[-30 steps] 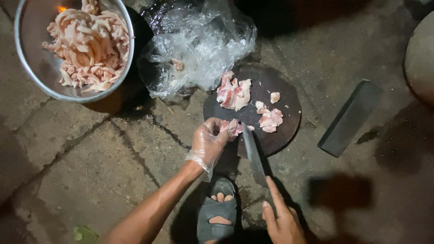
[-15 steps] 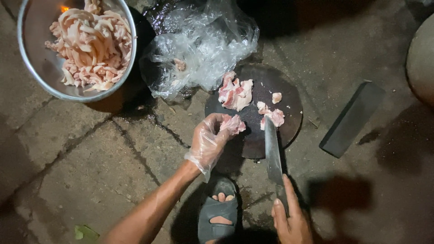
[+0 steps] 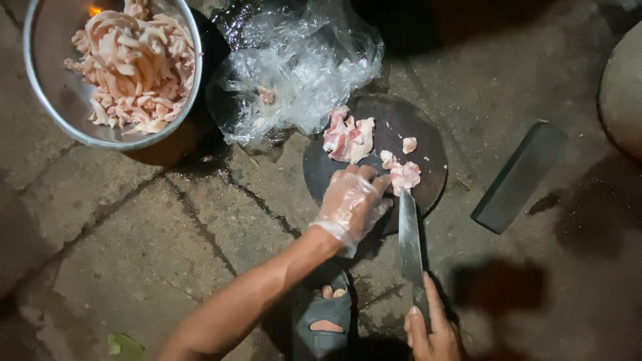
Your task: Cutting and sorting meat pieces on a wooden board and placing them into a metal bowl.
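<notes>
A round dark cutting board [image 3: 428, 144] lies on the stone ground with raw pink meat pieces [image 3: 348, 137] on it. My left hand [image 3: 351, 204], in a clear plastic glove, presses down on a meat piece at the board's near edge. My right hand [image 3: 431, 331] grips the handle of a cleaver [image 3: 409, 237], whose blade points toward the board and lies just right of the gloved hand, its tip by a small meat chunk [image 3: 404, 175].
A metal bowl [image 3: 47, 87] full of cut meat strips sits top left. A crumpled clear plastic bag [image 3: 301, 67] lies behind the board. A dark rectangular sharpening stone [image 3: 518, 177] rests at right. My sandalled foot [image 3: 324, 321] is below the board.
The cleaver has swung from a slant to pointing straight at the board, right of the gloved hand. My left hand has slid slightly right on the meat.
</notes>
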